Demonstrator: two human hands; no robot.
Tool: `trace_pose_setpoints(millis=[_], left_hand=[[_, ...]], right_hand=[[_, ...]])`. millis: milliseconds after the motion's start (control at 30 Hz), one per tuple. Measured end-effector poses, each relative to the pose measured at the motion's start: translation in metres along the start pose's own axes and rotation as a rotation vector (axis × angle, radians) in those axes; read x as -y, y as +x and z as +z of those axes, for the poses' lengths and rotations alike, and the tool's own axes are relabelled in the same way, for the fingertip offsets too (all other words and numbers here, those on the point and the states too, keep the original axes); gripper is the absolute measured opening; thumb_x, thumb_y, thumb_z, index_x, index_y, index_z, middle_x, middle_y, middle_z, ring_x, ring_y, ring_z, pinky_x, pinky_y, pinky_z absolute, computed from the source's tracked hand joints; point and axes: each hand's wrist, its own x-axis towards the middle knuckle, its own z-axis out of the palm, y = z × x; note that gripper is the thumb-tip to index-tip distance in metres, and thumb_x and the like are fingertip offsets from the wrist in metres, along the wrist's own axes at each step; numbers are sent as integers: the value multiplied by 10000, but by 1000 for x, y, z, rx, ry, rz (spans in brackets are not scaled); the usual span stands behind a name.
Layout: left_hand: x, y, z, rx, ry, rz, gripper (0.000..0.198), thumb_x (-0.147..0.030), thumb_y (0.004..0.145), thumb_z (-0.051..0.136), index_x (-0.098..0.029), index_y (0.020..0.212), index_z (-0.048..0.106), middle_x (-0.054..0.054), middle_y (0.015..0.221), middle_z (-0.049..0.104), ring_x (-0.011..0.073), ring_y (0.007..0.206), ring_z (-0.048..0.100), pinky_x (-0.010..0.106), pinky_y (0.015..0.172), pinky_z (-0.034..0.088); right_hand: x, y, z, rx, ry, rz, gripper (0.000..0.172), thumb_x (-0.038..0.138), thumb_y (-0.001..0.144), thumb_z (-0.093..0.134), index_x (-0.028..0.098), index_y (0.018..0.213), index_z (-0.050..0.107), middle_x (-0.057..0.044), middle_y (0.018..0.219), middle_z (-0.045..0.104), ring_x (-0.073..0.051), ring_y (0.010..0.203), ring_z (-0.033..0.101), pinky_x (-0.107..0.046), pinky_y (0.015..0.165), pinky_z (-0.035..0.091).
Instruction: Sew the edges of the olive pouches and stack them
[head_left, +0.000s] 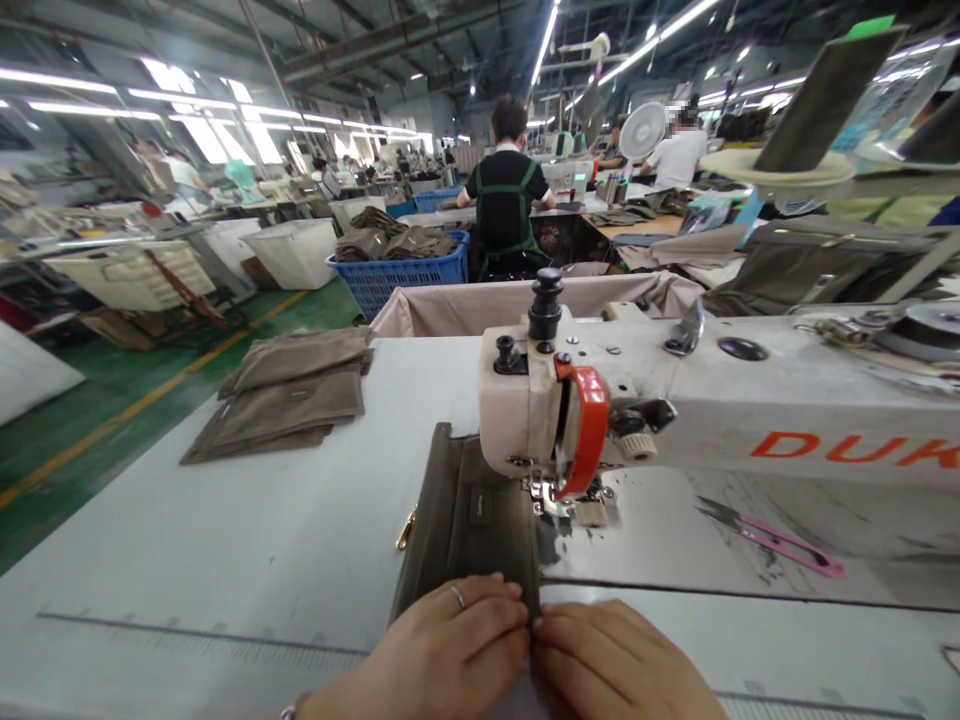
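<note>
"Hands, state?"

"Left hand (442,650), ringed, and right hand (619,665) closed, fingertips meeting and pinching the near edge of an olive fabric pouch (465,530)."

"Pouch position?"

"Flat on the white work table (225,520), right edge just beside the presser foot (551,497) of the industrial sewing machine (712,400). Cannot tell whether it passes under the foot."

"Risks?"

"Judgement: loosened fingertips could let the pouch skew against the foot. Fingers sliding toward the foot risk injury. A gold zipper pull (406,528) at the pouch's left edge could snag."

"Around it?"

"Right: pink-handled thread snips (787,545). Left: stacked olive pouches (289,395). Far: blue plastic crate (397,275), co-worker (506,190). Machine head overhangs the pouch, obstructing the view and reach."
</note>
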Motion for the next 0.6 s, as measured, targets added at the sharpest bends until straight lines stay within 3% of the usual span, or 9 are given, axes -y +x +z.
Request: trace_pose_setpoints(millis=[67,200,367,600], left_hand=[[5,1,-1,79,-25,-11,261,-110,967,366,-106,1063,609,62,1091,650,164,1078,582,289,1061,429],[16,4,-1,171,-36,-18,258,-120,931,445,-95,1158,565,86,1177,612,187,1146,542,317,1072,422],[31,18,0,84,-42,-36,221,-104,933,429,-153,1056,606,60,1020,667,159,997,611,303,948,505],[53,24,11,36,-37,-29,198,-104,945,430,-145,1057,588,40,1058,672,152,1015,609,290,957,480]], right_hand=[[-4,3,1,-6,9,16,306,165,988,364,176,913,660,-21,878,708,-139,796,646,-253,695,521],[-10,10,0,120,47,67,221,134,935,435,165,982,648,-46,911,693,-165,845,636,-283,730,527],[-17,20,-4,195,54,145,187,104,876,504,180,977,642,-36,875,669,-169,824,617,-303,752,521],[-32,31,-4,256,21,180,213,100,824,529,185,997,621,-47,927,667,-215,854,621,-385,752,539]])
